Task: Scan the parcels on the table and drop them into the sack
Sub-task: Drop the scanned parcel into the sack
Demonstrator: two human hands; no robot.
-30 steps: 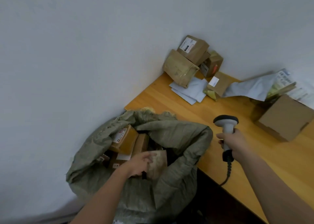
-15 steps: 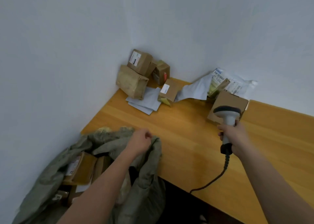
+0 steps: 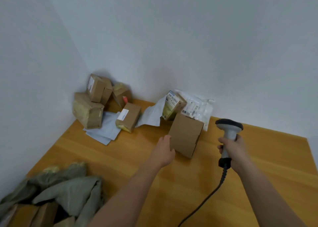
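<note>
A plain cardboard box (image 3: 186,134) sits on the wooden table (image 3: 130,159), ahead of me. My left hand (image 3: 164,151) reaches it and touches its left edge with relaxed fingers. To the right of the box, my right hand (image 3: 231,151) grips the handle of a grey barcode scanner (image 3: 229,128), head up; its black cable (image 3: 206,199) trails toward me. The green-grey sack (image 3: 65,192) hangs open at the table's near left corner with brown parcels (image 3: 43,214) inside.
In the far left corner, several brown parcels (image 3: 96,99) are piled against the wall beside grey mailers (image 3: 106,132) and a labelled box (image 3: 129,117). Behind the plain box lie a grey bag (image 3: 152,114), a labelled parcel (image 3: 172,106) and a clear plastic packet (image 3: 197,108).
My left hand left the sack, crossed the table and reached the plain box. My view swung right from the sack to the table. The right hand keeps holding the scanner.
</note>
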